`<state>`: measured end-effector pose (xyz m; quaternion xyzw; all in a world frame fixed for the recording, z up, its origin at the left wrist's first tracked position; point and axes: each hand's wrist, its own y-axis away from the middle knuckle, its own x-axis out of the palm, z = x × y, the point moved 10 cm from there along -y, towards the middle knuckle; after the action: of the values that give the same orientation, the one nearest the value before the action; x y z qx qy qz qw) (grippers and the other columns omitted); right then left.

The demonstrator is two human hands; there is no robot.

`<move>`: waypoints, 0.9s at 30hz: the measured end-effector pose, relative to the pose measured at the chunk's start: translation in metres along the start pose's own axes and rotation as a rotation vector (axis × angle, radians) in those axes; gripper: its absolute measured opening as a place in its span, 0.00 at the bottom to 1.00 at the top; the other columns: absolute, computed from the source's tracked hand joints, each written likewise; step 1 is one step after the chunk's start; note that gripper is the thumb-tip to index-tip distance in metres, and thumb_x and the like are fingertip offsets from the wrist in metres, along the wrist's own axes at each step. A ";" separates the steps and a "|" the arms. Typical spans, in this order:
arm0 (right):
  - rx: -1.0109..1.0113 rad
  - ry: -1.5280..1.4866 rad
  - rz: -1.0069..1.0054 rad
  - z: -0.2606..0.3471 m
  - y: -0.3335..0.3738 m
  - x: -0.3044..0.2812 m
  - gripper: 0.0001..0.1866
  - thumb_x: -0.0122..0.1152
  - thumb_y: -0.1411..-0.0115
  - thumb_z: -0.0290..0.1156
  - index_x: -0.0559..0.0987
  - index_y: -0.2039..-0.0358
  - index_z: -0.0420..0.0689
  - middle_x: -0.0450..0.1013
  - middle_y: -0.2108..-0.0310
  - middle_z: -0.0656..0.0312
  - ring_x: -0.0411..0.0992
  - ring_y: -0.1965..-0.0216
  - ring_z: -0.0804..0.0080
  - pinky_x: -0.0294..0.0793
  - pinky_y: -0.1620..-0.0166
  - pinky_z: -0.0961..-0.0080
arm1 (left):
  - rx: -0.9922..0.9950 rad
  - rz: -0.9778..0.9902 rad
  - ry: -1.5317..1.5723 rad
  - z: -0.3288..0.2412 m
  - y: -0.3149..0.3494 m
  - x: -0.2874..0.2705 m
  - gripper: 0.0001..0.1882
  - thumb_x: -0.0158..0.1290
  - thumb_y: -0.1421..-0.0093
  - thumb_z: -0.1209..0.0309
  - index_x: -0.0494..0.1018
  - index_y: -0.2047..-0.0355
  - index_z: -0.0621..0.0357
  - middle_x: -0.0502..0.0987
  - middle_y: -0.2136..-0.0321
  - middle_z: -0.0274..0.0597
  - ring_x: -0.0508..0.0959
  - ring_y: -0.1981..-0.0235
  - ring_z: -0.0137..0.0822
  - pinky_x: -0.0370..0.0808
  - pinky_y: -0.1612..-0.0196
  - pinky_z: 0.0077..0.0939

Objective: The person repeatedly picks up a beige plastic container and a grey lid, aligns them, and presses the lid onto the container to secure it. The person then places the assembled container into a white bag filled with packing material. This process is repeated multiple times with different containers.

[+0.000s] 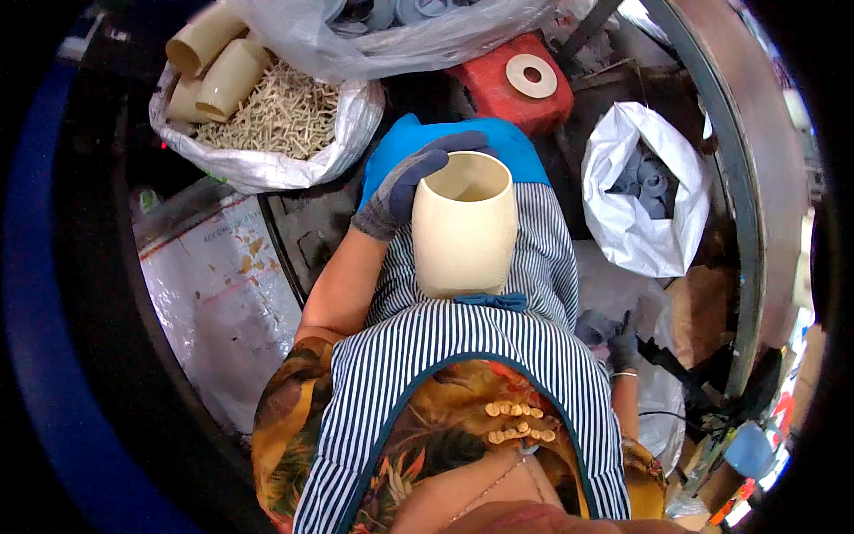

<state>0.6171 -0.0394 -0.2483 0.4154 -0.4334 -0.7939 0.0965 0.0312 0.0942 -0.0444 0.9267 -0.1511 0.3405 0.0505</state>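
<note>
A cream, barrel-shaped cup stands upright over my lap, its wide round mouth facing up. My left hand, in a grey and dark blue knit glove, grips its rim from the left and far side; some of the fingers are hidden behind it. Down at my right side is my right hand, also in a grey glove, beside clear plastic sheeting and a small grey thing. Its fingers are dark and partly hidden, so I cannot make out whether they hold anything.
At the far left, a white sack holds short cream sticks and several cream cups. A clear bag of grey parts lies ahead, near a red block with a cream ring. A white bag of grey pieces stands right, inside a curved metal edge.
</note>
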 end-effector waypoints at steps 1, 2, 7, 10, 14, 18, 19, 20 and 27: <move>0.029 -0.077 0.006 0.011 0.008 -0.011 0.32 0.62 0.40 0.44 0.67 0.39 0.44 0.74 0.70 0.58 0.70 0.73 0.66 0.70 0.71 0.64 | 0.008 0.014 -0.006 0.000 -0.001 0.004 0.34 0.45 0.33 0.52 0.60 0.37 0.67 0.67 0.40 0.53 0.68 0.39 0.44 0.61 0.35 0.36; 0.045 -0.142 0.007 0.024 0.017 -0.026 0.32 0.62 0.39 0.44 0.67 0.38 0.44 0.74 0.71 0.59 0.69 0.73 0.66 0.70 0.72 0.64 | 0.003 0.037 -0.029 0.005 -0.002 0.006 0.33 0.46 0.32 0.56 0.56 0.35 0.67 0.65 0.38 0.53 0.69 0.39 0.43 0.62 0.35 0.37; 0.012 -0.274 -0.004 0.091 0.049 -0.048 0.29 0.61 0.39 0.43 0.68 0.41 0.42 0.74 0.69 0.58 0.70 0.73 0.65 0.71 0.72 0.65 | 0.056 -0.087 -0.344 -0.006 0.000 -0.015 0.25 0.40 0.29 0.61 0.63 0.38 0.64 0.69 0.41 0.48 0.70 0.41 0.40 0.65 0.37 0.33; -0.524 0.388 -0.093 0.107 0.053 -0.059 0.23 0.62 0.41 0.38 0.74 0.48 0.41 0.76 0.65 0.55 0.72 0.69 0.60 0.73 0.66 0.66 | 0.115 -0.128 -0.728 -0.028 0.012 -0.015 0.23 0.39 0.29 0.61 0.67 0.41 0.62 0.70 0.43 0.47 0.71 0.42 0.39 0.66 0.39 0.32; -0.543 0.606 -0.121 0.190 0.090 -0.082 0.17 0.62 0.41 0.35 0.78 0.53 0.41 0.76 0.65 0.61 0.72 0.65 0.72 0.72 0.62 0.72 | 0.186 -0.163 -0.713 -0.027 0.011 -0.023 0.22 0.40 0.30 0.60 0.69 0.43 0.61 0.72 0.44 0.47 0.72 0.44 0.39 0.67 0.39 0.32; -0.734 -0.427 -0.048 0.354 0.175 -0.107 0.19 0.56 0.34 0.40 0.75 0.50 0.40 0.70 0.73 0.71 0.62 0.78 0.85 0.60 0.75 0.86 | 0.144 -0.089 -0.689 -0.006 -0.006 -0.033 0.22 0.42 0.31 0.61 0.69 0.44 0.61 0.73 0.46 0.49 0.73 0.45 0.41 0.68 0.40 0.34; -0.683 -0.570 -0.178 0.373 0.175 -0.112 0.20 0.54 0.33 0.44 0.75 0.51 0.40 0.70 0.74 0.71 0.61 0.79 0.85 0.60 0.76 0.86 | 0.171 -0.055 -0.727 -0.007 -0.008 -0.029 0.22 0.44 0.32 0.62 0.69 0.44 0.62 0.73 0.46 0.49 0.73 0.45 0.42 0.68 0.40 0.34; -0.692 -0.669 -0.062 0.393 0.164 -0.093 0.19 0.52 0.32 0.45 0.76 0.52 0.42 0.67 0.76 0.72 0.61 0.79 0.86 0.59 0.76 0.86 | 0.235 -0.007 -0.860 -0.017 -0.009 -0.013 0.22 0.45 0.33 0.62 0.69 0.43 0.61 0.73 0.46 0.50 0.73 0.44 0.43 0.68 0.40 0.35; -0.520 -0.831 0.452 0.482 0.138 0.028 0.20 0.54 0.34 0.50 0.77 0.59 0.43 0.61 0.81 0.75 0.54 0.83 0.86 0.52 0.80 0.86 | 0.440 -0.190 -1.673 -0.011 0.001 -0.016 0.25 0.48 0.37 0.70 0.64 0.40 0.61 0.70 0.45 0.54 0.71 0.43 0.47 0.70 0.42 0.35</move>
<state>0.2122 0.1551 -0.0238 -0.0749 -0.3026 -0.9320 0.1849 0.0122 0.0996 -0.0462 0.8699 0.0087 -0.4367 -0.2291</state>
